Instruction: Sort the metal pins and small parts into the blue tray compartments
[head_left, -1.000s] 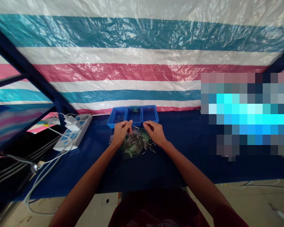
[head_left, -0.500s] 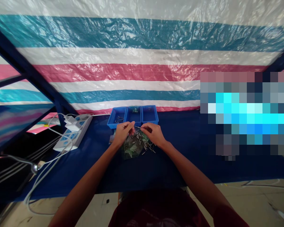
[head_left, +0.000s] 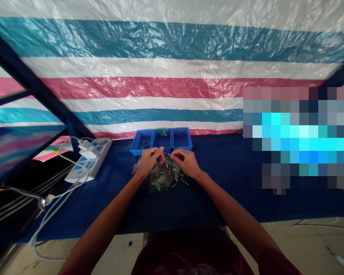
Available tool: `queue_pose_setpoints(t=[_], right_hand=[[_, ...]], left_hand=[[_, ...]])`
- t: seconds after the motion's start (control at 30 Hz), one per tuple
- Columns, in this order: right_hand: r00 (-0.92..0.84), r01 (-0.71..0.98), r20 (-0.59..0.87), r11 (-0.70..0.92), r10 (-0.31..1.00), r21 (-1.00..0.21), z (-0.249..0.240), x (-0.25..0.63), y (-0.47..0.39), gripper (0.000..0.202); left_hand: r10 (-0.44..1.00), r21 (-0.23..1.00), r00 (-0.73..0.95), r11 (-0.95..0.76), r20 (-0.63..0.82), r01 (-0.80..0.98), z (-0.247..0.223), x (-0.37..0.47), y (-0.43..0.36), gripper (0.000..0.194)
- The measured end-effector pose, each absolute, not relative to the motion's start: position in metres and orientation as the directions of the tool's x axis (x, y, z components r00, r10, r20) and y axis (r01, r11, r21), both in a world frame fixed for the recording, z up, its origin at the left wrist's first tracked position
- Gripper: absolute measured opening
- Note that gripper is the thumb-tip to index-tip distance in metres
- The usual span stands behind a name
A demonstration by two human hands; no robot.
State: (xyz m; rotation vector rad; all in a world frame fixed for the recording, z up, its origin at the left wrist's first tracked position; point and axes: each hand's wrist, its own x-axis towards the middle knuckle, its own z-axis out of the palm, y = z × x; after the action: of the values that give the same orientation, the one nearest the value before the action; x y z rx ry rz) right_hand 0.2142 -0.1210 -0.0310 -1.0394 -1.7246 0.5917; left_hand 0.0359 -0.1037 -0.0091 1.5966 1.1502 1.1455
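Between my two hands a thin metal rod (head_left: pixel 166 154) spans from fingertip to fingertip, just in front of the blue bins. My left hand (head_left: pixel 151 158) pinches its left end, and my right hand (head_left: pixel 187 160) pinches its right end. Below them, several short metal pins (head_left: pixel 176 174) lie in a loose pile on the table. A clear plastic bag (head_left: pixel 159 182) with green pieces in it lies beside the pins. Three joined blue bins (head_left: pixel 162 138) stand behind my hands; the left one holds a few metal pins, the middle one some small green pieces.
On the left, a white power strip (head_left: pixel 88 161) with a plugged-in adapter and trailing white cables (head_left: pixel 50 208) rests on the dark blue table (head_left: pixel 218 152). A striped plastic sheet (head_left: pixel 160 88) hangs behind. The right side is pixelated.
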Motion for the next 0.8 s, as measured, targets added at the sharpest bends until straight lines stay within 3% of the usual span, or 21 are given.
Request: queue_pose_setpoints(t=[0.53,0.8], right_hand=[[-0.008,0.246,0.362,0.353,0.932,-0.903,-0.0234,0.2155,-0.1231,0.035],[0.003,0.194,0.331,0.324,0.944,-0.926,-0.0253,0.216,-0.1209,0.025]], left_hand=[[0.956,0.947,0.059,-0.294,0.288,0.131,-0.0078,0.0361,-0.1034,0.033],[0.951,0.941,0.064,-0.308,0.302,0.144,-0.0126,0.0352,-0.1011,0.025]])
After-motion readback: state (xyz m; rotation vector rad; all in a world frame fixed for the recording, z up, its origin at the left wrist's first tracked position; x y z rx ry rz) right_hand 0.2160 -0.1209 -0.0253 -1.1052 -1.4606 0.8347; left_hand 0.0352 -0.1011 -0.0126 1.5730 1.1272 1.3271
